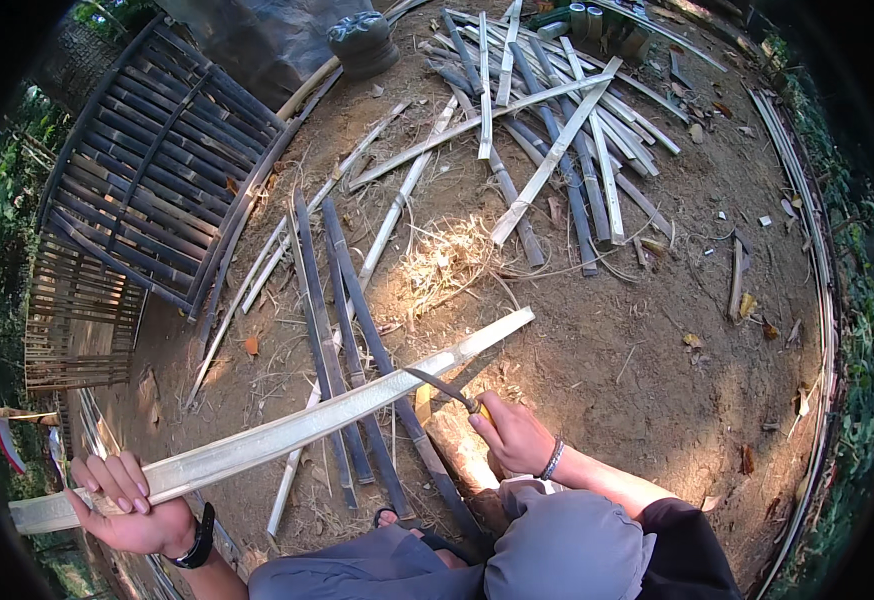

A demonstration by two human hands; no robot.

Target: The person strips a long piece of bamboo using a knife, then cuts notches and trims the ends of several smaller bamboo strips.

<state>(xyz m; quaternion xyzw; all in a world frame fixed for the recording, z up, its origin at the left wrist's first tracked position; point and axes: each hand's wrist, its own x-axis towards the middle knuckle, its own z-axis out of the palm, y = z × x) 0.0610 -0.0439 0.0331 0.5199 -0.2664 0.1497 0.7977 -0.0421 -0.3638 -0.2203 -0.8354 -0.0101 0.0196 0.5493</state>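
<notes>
Seen from here: left hand [122, 505] closed round a long, pale split-bamboo strip [297, 427], on the worker's side of the curly tan shavings heap [444, 268]. Right hand [517, 436] grips a dark-bladed, yellow-handled knife [463, 399], also worker's side of heap.

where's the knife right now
In the head view, the knife is just below centre, its yellow handle in the right grip and its blade tip at the near edge of the pale strip.
</notes>
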